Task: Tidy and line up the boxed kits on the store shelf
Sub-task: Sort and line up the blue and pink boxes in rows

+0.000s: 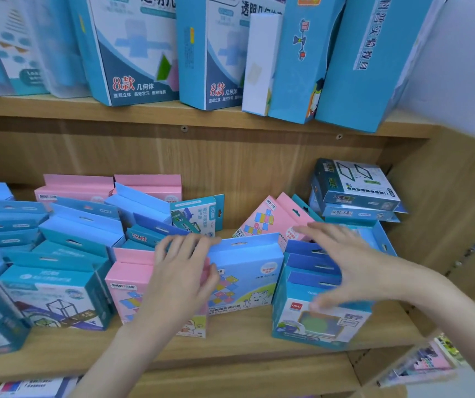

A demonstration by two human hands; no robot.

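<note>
Small pink and blue boxed kits crowd a wooden shelf (230, 337). My left hand (183, 271) grips a blue box with a checkered print (247, 271) at its left top edge, fingers over the top and thumb on the front. A pink box (128, 285) stands just left of it, partly behind my hand. My right hand (345, 265) lies with spread fingers over a row of blue boxes (311, 314) at the right. Behind them a pink box (270, 222) leans tilted.
Several blue boxes (55, 297) fill the shelf's left side, with pink ones (75, 188) at the back. A stack of flat teal boxes (357, 191) sits in the back right corner. Tall blue boxes (132, 50) stand on the shelf above. More goods show below.
</note>
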